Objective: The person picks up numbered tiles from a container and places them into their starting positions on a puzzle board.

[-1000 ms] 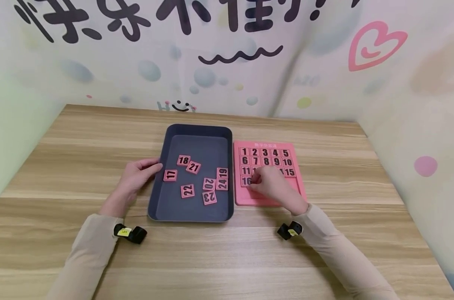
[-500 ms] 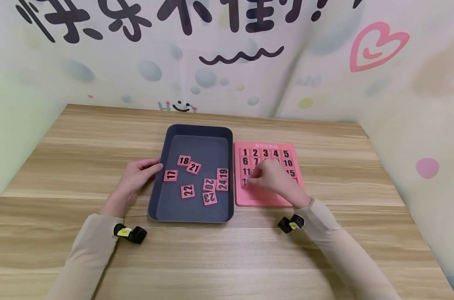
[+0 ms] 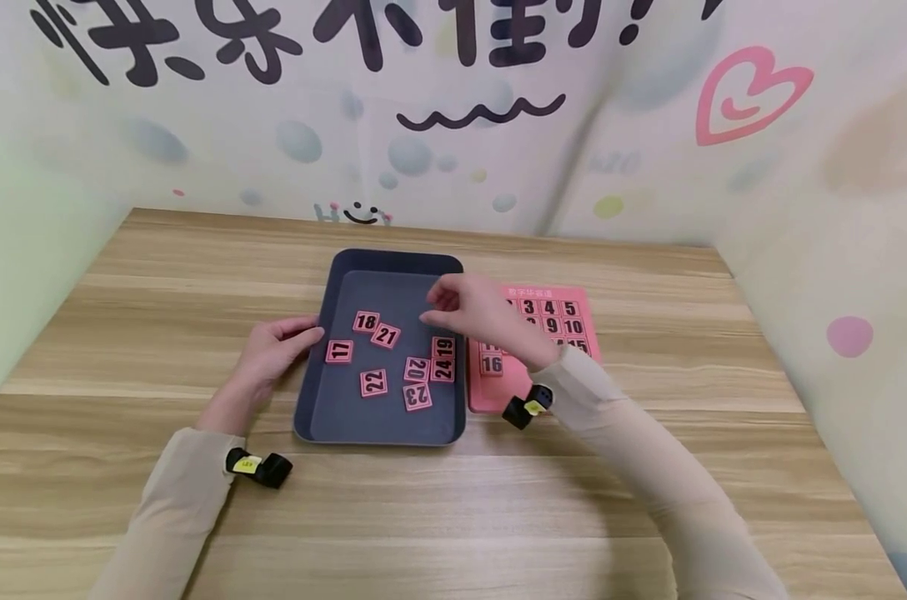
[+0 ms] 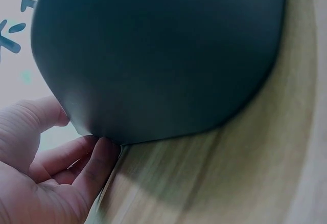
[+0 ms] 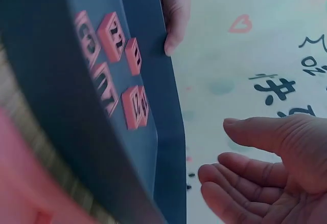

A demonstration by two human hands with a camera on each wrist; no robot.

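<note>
The tray (image 3: 356, 423) is a plain dark slate blue, and the loose tiles (image 3: 373, 383) in it are pink, each printed with a black number inside a thin dark outline. Beside it the board (image 3: 500, 390) is a matching pink with pale lettering along its top edge, and the tiles in its rows repeat the pink and black. The tabletop (image 3: 393, 517) is light tan, streaked with browner wood grain. Sleeves (image 3: 187, 483) are plain beige; the wrist cameras (image 3: 275, 471) are black with yellow labels (image 3: 247, 465). The whitish wall (image 3: 213, 179) carries bold black characters (image 3: 144, 75), a black squiggle (image 3: 459, 123), a pink heart outline and blue, yellow-green and pink spots.
</note>
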